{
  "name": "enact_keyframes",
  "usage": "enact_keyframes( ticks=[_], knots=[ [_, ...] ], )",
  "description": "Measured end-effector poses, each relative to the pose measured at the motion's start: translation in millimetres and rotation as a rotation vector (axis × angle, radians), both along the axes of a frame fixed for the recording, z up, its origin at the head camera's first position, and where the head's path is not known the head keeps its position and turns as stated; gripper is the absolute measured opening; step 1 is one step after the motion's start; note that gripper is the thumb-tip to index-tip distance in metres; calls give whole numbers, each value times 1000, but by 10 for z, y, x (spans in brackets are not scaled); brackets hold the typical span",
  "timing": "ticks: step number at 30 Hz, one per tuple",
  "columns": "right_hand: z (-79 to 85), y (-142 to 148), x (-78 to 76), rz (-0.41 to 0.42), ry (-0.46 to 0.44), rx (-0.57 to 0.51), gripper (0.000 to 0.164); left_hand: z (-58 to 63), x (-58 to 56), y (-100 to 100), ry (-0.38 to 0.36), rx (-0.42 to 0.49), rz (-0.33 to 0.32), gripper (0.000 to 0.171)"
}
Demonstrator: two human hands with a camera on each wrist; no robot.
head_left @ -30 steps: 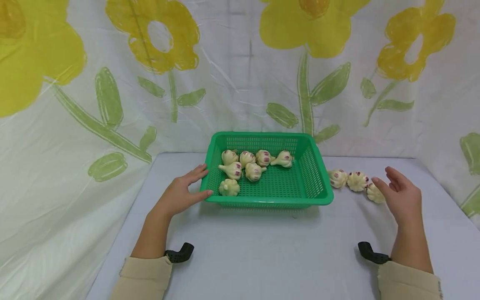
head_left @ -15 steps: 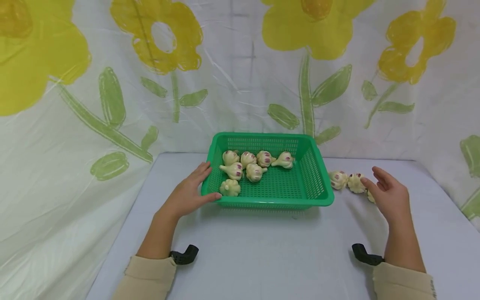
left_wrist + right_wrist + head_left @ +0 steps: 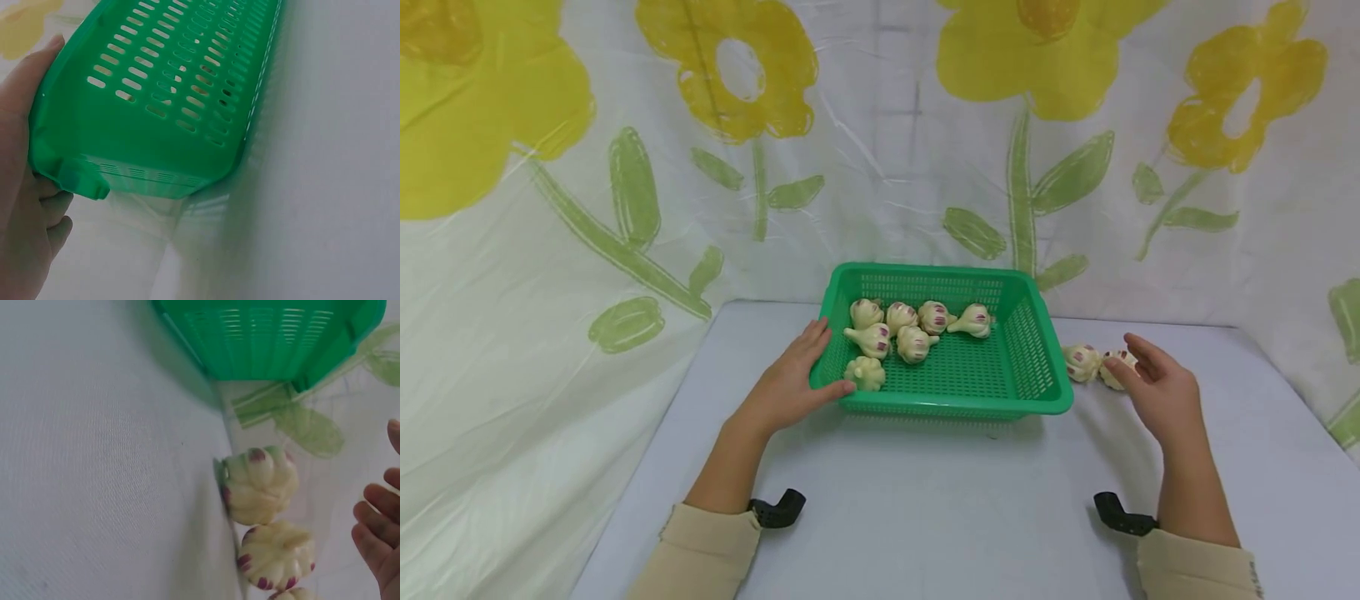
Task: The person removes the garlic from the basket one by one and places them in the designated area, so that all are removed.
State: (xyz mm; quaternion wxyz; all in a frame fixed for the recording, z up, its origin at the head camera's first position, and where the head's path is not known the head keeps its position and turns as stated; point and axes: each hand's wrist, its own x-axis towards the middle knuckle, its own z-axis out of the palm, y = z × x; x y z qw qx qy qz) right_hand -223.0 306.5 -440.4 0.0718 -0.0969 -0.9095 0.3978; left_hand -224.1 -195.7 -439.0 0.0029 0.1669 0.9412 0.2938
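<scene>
A green plastic basket (image 3: pixel 955 407) with slotted walls stands at the back middle of the table, and several garlic bulbs (image 3: pixel 913 344) lie toward its left and back. My left hand (image 3: pixel 781 390) grips the basket's near left corner, its thumb over the front rim and fingers along the left side. The left wrist view shows curled fingers (image 3: pixel 57 219) under the rim. Right of the basket, garlic bulbs (image 3: pixel 1081 364) lie in a row, partly covered by my right hand (image 3: pixel 1168 404) in the head view. That hand's loosely bent fingers hold nothing, apart from the bulbs (image 3: pixel 278 553).
The white table (image 3: pixel 940 508) carries the basket and loose bulbs. Right behind it hangs a pale curtain (image 3: pixel 880 217) with large yellow flowers. Both wrists wear black camera mounts (image 3: pixel 778 509).
My right hand has moved left, covering more of the loose garlic bulbs. The left hand has slid slightly right, its thumb now farther over the basket's front rim. The whole head view has shifted slightly.
</scene>
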Motion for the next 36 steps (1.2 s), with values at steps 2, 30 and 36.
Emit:
enact_keyframes(
  ticks=[2,30,36],
  knots=[
    [14,-37,5,7,8,2,74,-2,-2,-1,-1,12,4,101],
    [527,-1722,-346,567,351,-132,44,-88,-1,-6,-17,110,33,104],
    [570,-2233,-508,712,269,-160,48,-89,11,-6,-19,116,34,103]
  ],
)
